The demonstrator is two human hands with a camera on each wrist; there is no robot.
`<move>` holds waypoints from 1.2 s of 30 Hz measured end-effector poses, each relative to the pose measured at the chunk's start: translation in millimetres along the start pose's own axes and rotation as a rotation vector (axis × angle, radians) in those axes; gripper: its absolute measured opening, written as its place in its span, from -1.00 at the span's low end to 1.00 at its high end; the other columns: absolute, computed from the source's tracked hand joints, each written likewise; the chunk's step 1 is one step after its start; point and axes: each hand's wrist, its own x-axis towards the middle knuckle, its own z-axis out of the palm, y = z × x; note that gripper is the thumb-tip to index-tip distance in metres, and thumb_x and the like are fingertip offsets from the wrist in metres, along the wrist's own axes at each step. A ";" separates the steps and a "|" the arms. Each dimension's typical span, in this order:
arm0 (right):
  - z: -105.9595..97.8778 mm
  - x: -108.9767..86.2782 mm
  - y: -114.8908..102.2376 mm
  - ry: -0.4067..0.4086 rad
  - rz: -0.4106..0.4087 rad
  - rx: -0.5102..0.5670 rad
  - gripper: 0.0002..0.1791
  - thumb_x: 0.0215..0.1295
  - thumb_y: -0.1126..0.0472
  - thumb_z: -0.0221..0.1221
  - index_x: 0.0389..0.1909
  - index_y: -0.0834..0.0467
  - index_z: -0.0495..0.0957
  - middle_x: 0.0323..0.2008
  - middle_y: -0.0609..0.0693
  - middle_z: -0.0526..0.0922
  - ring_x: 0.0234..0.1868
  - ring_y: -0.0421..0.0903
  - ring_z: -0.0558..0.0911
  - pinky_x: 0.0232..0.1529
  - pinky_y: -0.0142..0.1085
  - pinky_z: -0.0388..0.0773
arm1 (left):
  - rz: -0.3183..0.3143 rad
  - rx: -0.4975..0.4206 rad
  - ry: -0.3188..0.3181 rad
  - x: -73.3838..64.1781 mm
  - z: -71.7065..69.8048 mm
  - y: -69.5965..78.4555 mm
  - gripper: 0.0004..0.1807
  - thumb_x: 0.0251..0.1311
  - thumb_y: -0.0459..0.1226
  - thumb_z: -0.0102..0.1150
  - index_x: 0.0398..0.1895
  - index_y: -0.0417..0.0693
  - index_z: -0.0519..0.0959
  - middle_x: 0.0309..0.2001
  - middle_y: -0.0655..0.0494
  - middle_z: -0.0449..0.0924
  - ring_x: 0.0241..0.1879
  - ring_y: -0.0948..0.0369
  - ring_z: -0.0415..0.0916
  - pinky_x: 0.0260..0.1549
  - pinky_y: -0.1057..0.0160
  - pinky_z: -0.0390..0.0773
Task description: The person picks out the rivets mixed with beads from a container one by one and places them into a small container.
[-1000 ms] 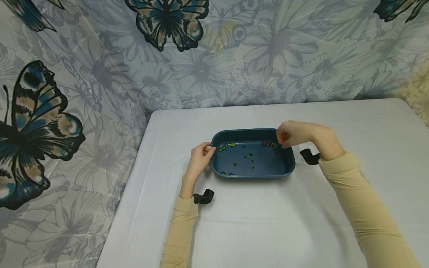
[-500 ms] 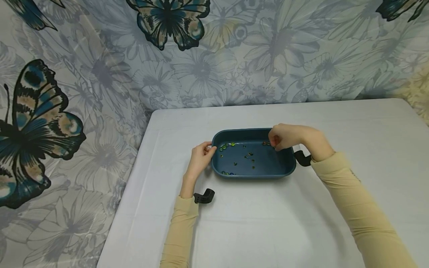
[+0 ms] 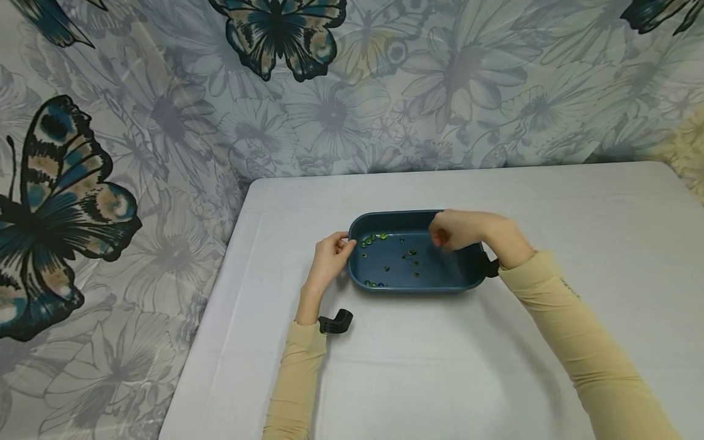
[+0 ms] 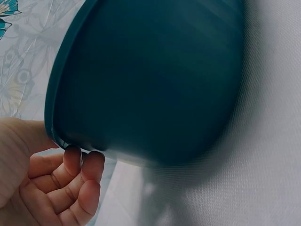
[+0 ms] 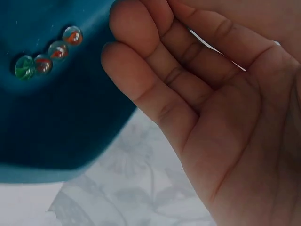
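A dark blue oblong tray point(image 3: 418, 288) lies on the white-covered table. My left hand point(image 3: 329, 256) pinches its left rim between thumb and fingers, also plain in the left wrist view. Green glass marbles point(image 3: 366, 242) line the tray's back left corner, and a few more marbles point(image 3: 374, 283) sit at the front left. Small greenish pieces point(image 3: 409, 254) are scattered over the middle. My right hand point(image 3: 462, 230) hangs over the tray's back right part with bent fingers. Beside its fingertips, the right wrist view shows orange and green marbles point(image 5: 58, 50) in a row. Whatever its thumb touches is hidden.
The white tablecloth point(image 3: 412, 360) spreads around the tray. Fabric printed with flowers and butterflies point(image 3: 277, 36) hangs behind and to the left. A black camera mount point(image 3: 337, 321) juts from the left wrist, and another point(image 3: 491, 267) stands by the tray's right end.
My right hand has moved left and slightly forward over the tray, covering the row of marbles at the back right in the head view. The left hand keeps its hold on the rim.
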 end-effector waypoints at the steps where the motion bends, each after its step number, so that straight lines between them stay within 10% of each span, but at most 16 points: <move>1: 0.5 1.1 -0.7 -0.001 -0.001 -0.005 -0.89 0.01 0.51 0.17 -0.45 0.26 0.53 -0.49 -0.02 0.50 -0.47 -0.12 0.43 -0.42 -0.27 0.43 | 0.001 0.000 0.000 0.1 0.1 -0.1 -0.67 0.27 -0.28 0.09 -0.01 -0.38 0.52 -0.52 0.03 0.47 -0.63 0.28 0.31 -0.61 0.39 0.33; 36: 24.9 33.1 -11.1 -0.043 -0.099 -0.091 -0.81 -0.02 0.54 0.19 -0.43 0.22 0.57 -0.48 -0.06 0.49 -0.47 -0.16 0.42 -0.41 -0.31 0.42 | -0.003 -0.013 -0.002 1.6 0.3 -1.7 -0.67 0.27 -0.28 0.10 -0.01 -0.37 0.52 -0.52 0.04 0.45 -0.61 0.28 0.31 -0.58 0.39 0.33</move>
